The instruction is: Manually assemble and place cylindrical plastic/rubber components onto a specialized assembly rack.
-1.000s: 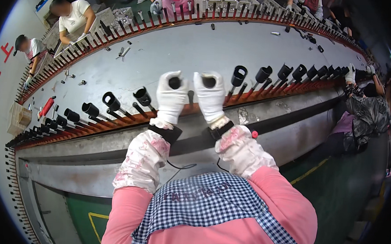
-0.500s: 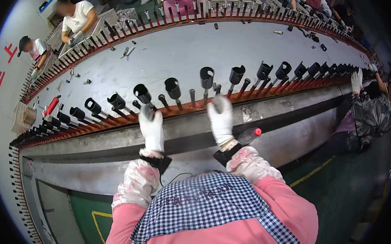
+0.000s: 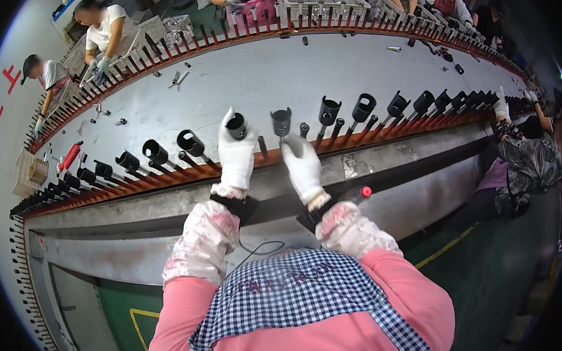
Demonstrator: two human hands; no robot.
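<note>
A row of black open-topped cups with notched rims stands on stems along a rust-red rail (image 3: pixel 207 168). My left hand (image 3: pixel 237 160), in a white glove, wraps its fingers round one black cup (image 3: pixel 236 126), whose opening faces up. To its right, my white-gloved right hand (image 3: pixel 302 167) closes at the stem just below another black cup (image 3: pixel 281 121); its fingertips partly cover that stem. Between the hands stands a short dark rod (image 3: pixel 262 147). More cups, such as the black cup (image 3: pixel 329 111) on the right and the black cup (image 3: pixel 191 143) on the left, flank my hands.
Beyond the rail lies a grey tabletop (image 3: pixel 235 76) with scattered small metal parts and a red bottle (image 3: pixel 70 157). Co-workers (image 3: pixel 106 33) work along the far curved rail beside crates (image 3: pixel 320 3). Near my right forearm is a red-capped bottle (image 3: pixel 365 191). A black plastic bag (image 3: pixel 531 168) is far right.
My left hand has moved up and right onto a cup. My right hand has shifted slightly left and down to a cup's stem. The cups appear a little further left in view.
</note>
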